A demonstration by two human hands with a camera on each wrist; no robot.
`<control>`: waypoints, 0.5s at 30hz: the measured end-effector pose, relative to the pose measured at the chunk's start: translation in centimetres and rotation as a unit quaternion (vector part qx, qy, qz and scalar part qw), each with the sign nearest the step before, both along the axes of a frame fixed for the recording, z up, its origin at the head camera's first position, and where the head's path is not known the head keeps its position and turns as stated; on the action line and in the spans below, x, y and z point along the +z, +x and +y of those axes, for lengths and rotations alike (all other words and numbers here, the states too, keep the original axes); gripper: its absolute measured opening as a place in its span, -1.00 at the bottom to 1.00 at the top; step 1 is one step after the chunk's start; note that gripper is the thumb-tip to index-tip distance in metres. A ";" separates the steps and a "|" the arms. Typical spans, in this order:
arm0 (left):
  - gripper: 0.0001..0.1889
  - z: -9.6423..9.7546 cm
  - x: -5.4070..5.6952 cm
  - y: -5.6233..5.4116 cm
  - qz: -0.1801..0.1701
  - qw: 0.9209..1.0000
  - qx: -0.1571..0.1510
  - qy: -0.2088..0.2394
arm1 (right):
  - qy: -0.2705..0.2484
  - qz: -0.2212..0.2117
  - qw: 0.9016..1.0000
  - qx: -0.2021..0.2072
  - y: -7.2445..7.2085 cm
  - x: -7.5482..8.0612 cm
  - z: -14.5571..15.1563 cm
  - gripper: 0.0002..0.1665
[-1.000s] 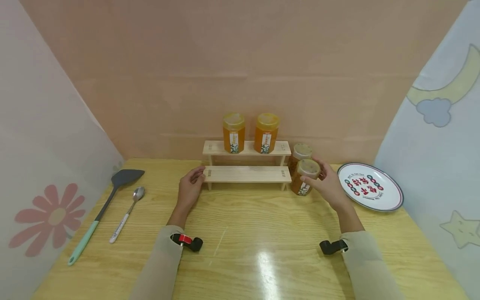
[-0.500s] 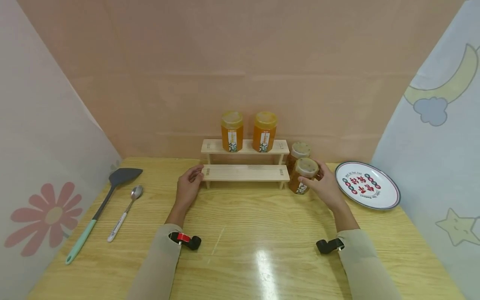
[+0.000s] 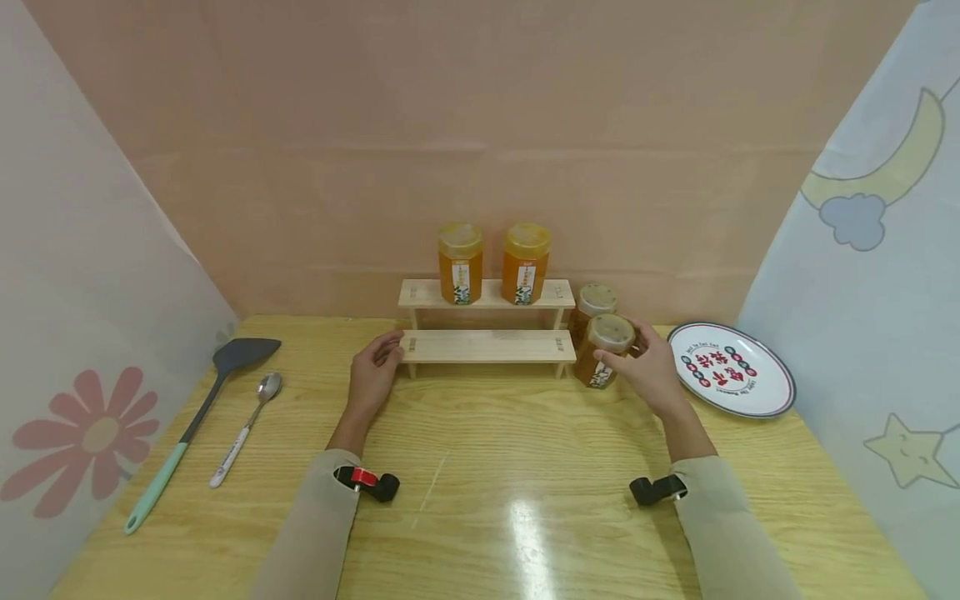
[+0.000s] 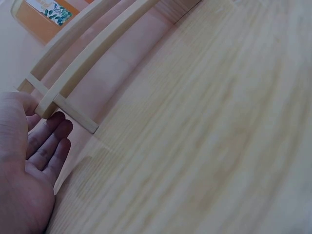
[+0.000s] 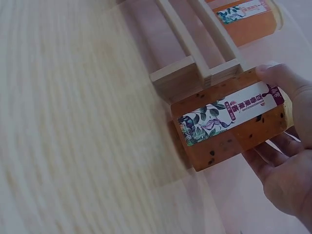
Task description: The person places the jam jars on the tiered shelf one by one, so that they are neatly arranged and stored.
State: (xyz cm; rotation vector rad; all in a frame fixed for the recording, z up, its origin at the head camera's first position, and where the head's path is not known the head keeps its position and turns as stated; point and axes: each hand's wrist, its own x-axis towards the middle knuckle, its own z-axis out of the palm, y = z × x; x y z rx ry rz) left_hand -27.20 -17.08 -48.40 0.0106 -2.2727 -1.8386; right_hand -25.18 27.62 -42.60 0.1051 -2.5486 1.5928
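Note:
My left hand holds the left end of a two-tier wooden display shelf, thumb and fingers at the end of the lower plank. At the shelf's right end, my right hand grips a jar by its upper part. In the right wrist view this jar shows amber contents with dark seeds and a white label with printed leaves. Behind it stands a similar jar, partly hidden. Two orange jars with yellowish lids stand upright on the upper tier.
A white plate with red characters lies to the right. On the left are a spatula with a mint handle and a metal spoon. A peach backdrop rises behind the wooden table.
The whole head view drifts slightly left in the picture. Both hands keep their holds, and the jars and shelf stay in place relative to one another.

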 end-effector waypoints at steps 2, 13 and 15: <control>-0.65 0.0 0.0 -0.1 -0.007 1.000 -0.002 0.001 | 0.001 0.005 1.000 -0.004 0.2 0.4 0.0 0.00; -0.61 0.1 0.4 0.0 -0.028 1.000 -0.005 0.003 | 0.009 0.002 1.000 -0.021 1.0 2.6 0.1 0.03; -0.63 0.1 0.2 0.0 -0.019 1.000 -0.003 0.009 | 0.013 0.002 1.000 -0.020 1.1 3.0 0.0 0.03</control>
